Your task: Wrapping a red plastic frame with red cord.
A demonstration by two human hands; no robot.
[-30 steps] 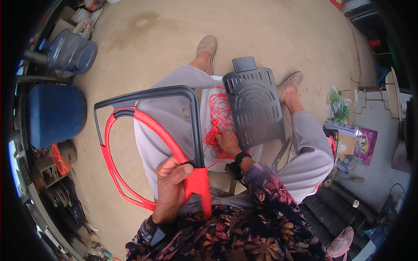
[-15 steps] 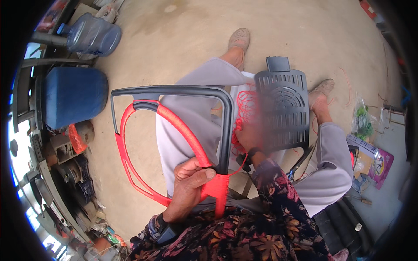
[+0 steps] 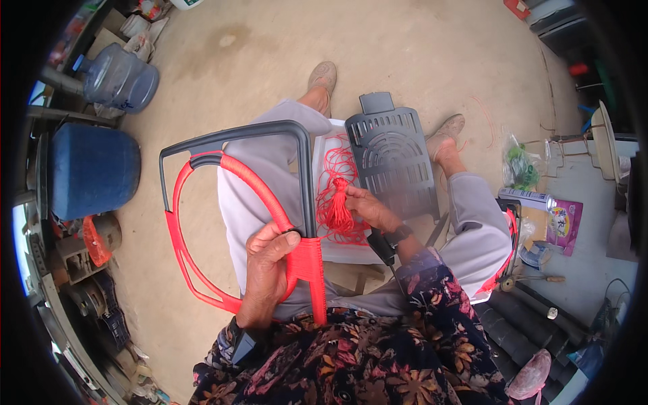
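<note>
I sit with a black metal chair frame [image 3: 304, 155] across my lap, part of it wrapped in red cord [image 3: 250, 185]. My left hand [image 3: 266, 260] grips the red-wrapped bar where it meets the black upright. My right hand [image 3: 368, 209] pinches a small bundle of red cord [image 3: 337, 209] just right of the upright. Loose red cord lies on a white sheet [image 3: 324, 155] on my thighs. A black perforated plastic seat panel [image 3: 395, 165] leans against my right leg.
A clear blue water jug [image 3: 121, 77] and a blue drum [image 3: 91, 169] stand at the left on the concrete floor. Snack packets [image 3: 560, 223] and a green bag [image 3: 520, 169] lie on a ledge at the right. Black tubes [image 3: 540, 317] lie at lower right.
The view has shifted about. My right hand has gathered the red cord into a bundle and lifted it beside the black upright. The left hand keeps its grip on the frame.
</note>
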